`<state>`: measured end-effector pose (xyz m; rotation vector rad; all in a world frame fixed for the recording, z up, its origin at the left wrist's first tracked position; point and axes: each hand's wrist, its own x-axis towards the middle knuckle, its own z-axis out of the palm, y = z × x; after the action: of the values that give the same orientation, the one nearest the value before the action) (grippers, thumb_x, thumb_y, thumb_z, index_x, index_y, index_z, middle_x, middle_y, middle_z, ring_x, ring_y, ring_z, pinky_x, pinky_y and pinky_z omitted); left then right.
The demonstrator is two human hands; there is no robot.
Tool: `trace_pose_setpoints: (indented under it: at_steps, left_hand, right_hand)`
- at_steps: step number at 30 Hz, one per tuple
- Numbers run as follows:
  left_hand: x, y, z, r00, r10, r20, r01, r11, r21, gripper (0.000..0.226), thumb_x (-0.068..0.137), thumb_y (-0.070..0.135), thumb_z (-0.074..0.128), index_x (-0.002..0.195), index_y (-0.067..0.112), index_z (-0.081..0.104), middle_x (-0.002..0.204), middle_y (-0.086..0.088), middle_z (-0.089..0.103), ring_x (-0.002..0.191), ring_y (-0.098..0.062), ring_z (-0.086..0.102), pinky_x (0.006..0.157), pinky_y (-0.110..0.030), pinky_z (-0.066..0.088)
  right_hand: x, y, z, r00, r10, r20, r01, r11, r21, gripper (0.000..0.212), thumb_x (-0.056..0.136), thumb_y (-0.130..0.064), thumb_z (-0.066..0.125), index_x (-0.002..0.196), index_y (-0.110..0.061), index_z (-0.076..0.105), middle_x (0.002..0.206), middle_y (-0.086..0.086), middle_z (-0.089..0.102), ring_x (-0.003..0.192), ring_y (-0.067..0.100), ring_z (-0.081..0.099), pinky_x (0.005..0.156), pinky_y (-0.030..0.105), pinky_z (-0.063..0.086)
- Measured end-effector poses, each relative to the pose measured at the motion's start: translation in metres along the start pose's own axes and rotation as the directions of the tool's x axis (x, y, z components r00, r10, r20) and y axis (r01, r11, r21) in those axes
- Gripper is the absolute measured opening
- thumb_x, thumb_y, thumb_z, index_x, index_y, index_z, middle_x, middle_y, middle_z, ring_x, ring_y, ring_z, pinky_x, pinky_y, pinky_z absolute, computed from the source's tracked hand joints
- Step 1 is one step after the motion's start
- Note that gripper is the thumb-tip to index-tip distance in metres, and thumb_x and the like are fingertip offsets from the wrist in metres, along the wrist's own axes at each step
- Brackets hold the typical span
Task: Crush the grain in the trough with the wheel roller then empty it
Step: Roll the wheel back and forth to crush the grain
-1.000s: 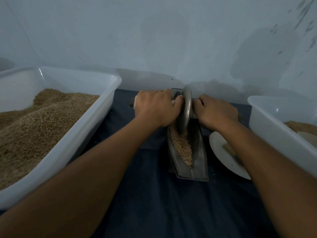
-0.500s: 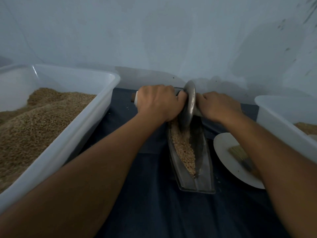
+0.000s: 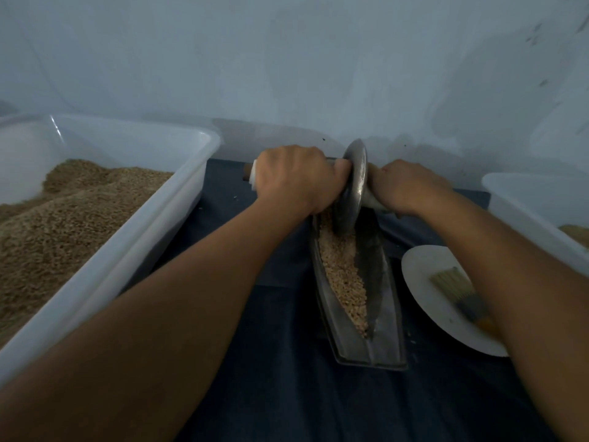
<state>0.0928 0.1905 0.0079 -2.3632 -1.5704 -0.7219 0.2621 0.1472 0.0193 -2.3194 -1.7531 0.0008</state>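
Gripping the axle either side of the wheel roller (image 3: 352, 186), left hand (image 3: 294, 178) and right hand (image 3: 406, 188) are both curled tight. Roller sits at far end of trough (image 3: 382, 272), in grain (image 3: 342, 266). Near half of trough open. Tub (image 3: 134, 250) left, plate (image 3: 427, 288) with brush (image 3: 459, 290) right. No readable writing.

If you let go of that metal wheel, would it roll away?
Probably not far: the wheel roller sits in the narrow trough, whose walls should guide it. It looks like solid metal, so likely heavy. Its thin edge might let it tip sideways.
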Motion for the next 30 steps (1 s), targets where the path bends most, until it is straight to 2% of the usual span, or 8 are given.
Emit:
trace_pose_setpoints:
  at_steps: [4, 11, 14, 17, 20, 25, 28, 30]
  left_hand:
    - [0.000, 0.002, -0.003, 1.000, -0.012, 0.013, 0.012, 1.000, -0.001, 0.063, 0.085, 0.062, 0.012, 0.067, 0.019, 0.054, 0.065, -0.004, 0.050, 0.067, -0.030, 0.054, 0.069, -0.042, 0.051]
    - [-0.005, 0.009, -0.007, 0.999, -0.036, 0.018, 0.036, 0.999, 0.021, 0.060, 0.088, 0.057, 0.014, 0.061, 0.018, 0.051, 0.062, -0.005, 0.052, 0.059, -0.027, 0.051, 0.067, -0.042, 0.051]
    - [-0.006, 0.014, -0.006, 1.000, -0.026, -0.012, 0.027, 0.998, 0.065, 0.060, 0.090, 0.057, 0.016, 0.057, 0.018, 0.047, 0.057, -0.004, 0.047, 0.051, -0.023, 0.042, 0.050, -0.033, 0.035]
    - [-0.009, 0.018, -0.008, 0.998, -0.025, -0.049, 0.031, 0.994, 0.108, 0.058, 0.093, 0.055, 0.020, 0.053, 0.018, 0.041, 0.052, -0.004, 0.041, 0.046, -0.021, 0.034, 0.046, -0.031, 0.018]
    - [-0.014, 0.020, -0.008, 0.996, -0.032, -0.081, 0.042, 0.991, 0.127, 0.058, 0.094, 0.053, 0.022, 0.051, 0.017, 0.038, 0.050, -0.004, 0.037, 0.044, -0.020, 0.030, 0.047, -0.032, 0.013]
    - [-0.019, 0.020, -0.009, 0.997, 0.000, -0.080, 0.009, 0.994, 0.113, 0.058, 0.095, 0.053, 0.020, 0.053, 0.017, 0.037, 0.052, -0.003, 0.037, 0.046, -0.020, 0.031, 0.048, -0.033, 0.012]
    - [-0.021, 0.016, -0.010, 0.998, 0.029, -0.064, -0.026, 0.998, 0.057, 0.056, 0.095, 0.054, 0.019, 0.059, 0.019, 0.043, 0.057, -0.002, 0.042, 0.052, -0.024, 0.044, 0.056, -0.034, 0.033]
    - [-0.024, 0.012, -0.011, 0.998, 0.038, -0.056, -0.037, 0.999, 0.016, 0.052, 0.094, 0.055, 0.018, 0.060, 0.022, 0.041, 0.059, -0.001, 0.040, 0.059, -0.026, 0.048, 0.064, -0.037, 0.038]
  right_hand:
    - [-0.001, -0.002, -0.002, 0.999, -0.015, 0.041, 0.014, 1.000, 0.021, 0.065, 0.074, -0.067, 0.012, 0.076, -0.020, 0.057, 0.077, 0.008, 0.066, 0.070, 0.030, 0.065, 0.076, 0.040, 0.049]
    - [0.003, 0.005, -0.001, 0.992, -0.092, 0.091, 0.091, 0.996, 0.010, 0.051, 0.081, -0.051, 0.020, 0.077, -0.017, 0.058, 0.070, 0.008, 0.065, 0.059, 0.026, 0.063, 0.064, 0.038, 0.048]
    - [0.005, 0.009, 0.001, 0.990, -0.125, 0.068, 0.123, 0.992, 0.042, 0.035, 0.098, -0.031, 0.032, 0.069, -0.021, 0.051, 0.071, 0.009, 0.061, 0.056, 0.025, 0.062, 0.064, 0.041, 0.052]
    - [0.007, 0.011, 0.005, 0.992, -0.123, 0.012, 0.122, 0.991, 0.053, 0.035, 0.096, -0.015, 0.042, 0.062, -0.024, 0.039, 0.070, 0.008, 0.054, 0.056, 0.024, 0.056, 0.057, 0.037, 0.046]
    - [0.009, 0.019, 0.009, 0.987, -0.161, -0.009, 0.161, 0.987, -0.010, 0.037, 0.096, -0.021, 0.042, 0.060, -0.021, 0.045, 0.069, 0.002, 0.050, 0.057, 0.020, 0.050, 0.052, 0.030, 0.032]
    - [0.002, 0.022, 0.012, 0.976, -0.201, -0.084, 0.196, 0.978, -0.065, 0.036, 0.095, -0.027, 0.039, 0.060, -0.022, 0.047, 0.067, -0.003, 0.047, 0.058, 0.015, 0.042, 0.051, 0.030, 0.025]
    - [-0.009, 0.018, 0.013, 0.973, -0.182, -0.139, 0.171, 0.981, -0.087, 0.043, 0.087, -0.050, 0.022, 0.062, -0.025, 0.047, 0.070, -0.007, 0.047, 0.061, 0.016, 0.041, 0.052, 0.030, 0.024]
    - [-0.017, 0.014, 0.014, 0.972, -0.142, -0.187, 0.132, 0.989, -0.065, 0.053, 0.080, -0.057, 0.011, 0.065, -0.026, 0.050, 0.071, -0.005, 0.049, 0.065, 0.021, 0.045, 0.053, 0.030, 0.026]
